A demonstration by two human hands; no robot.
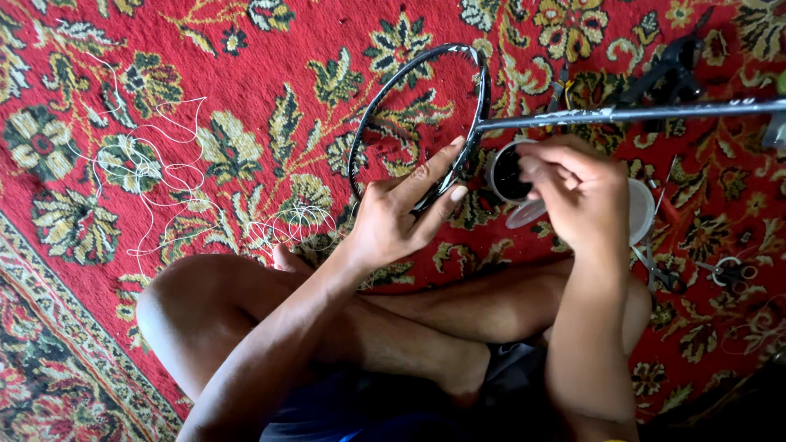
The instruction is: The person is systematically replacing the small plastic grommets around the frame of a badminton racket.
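Currently the unstrung black racket frame [385, 90] is held over the person's crossed legs, its hoop empty of string and its thin shaft [622, 113] running away from the fingers toward the far side of the view. Left hand [401, 214]: fingers curled round the lower rim of the hoop, index extended along the frame, thumb pressed on the near side; grasp looks light, fingertip only. Right hand [577, 192]: fingers bunched and pinched together just below the throat where shaft meets hoop; whatever they pinch is hidden, so cannot tell if it is string or a small part. Directly behind the right fingers sits a small round tub [506, 173] with a dark inside, and a pale lid or dish [642, 211] beyond the knuckles. Loose white string [160, 176] lies in tangled coils on the red patterned carpet [246, 49], well apart from the left fingers; some loops [299, 223] lie nearer the left wrist. Scissors [734, 274] and dark tools [671, 65] lie past the right hand. Risks, as judged: the light left grasp could let the hoop twist or drop onto the tub and tip it; the coils could snag or knot if pulled; a knee shift could drag the near loops.
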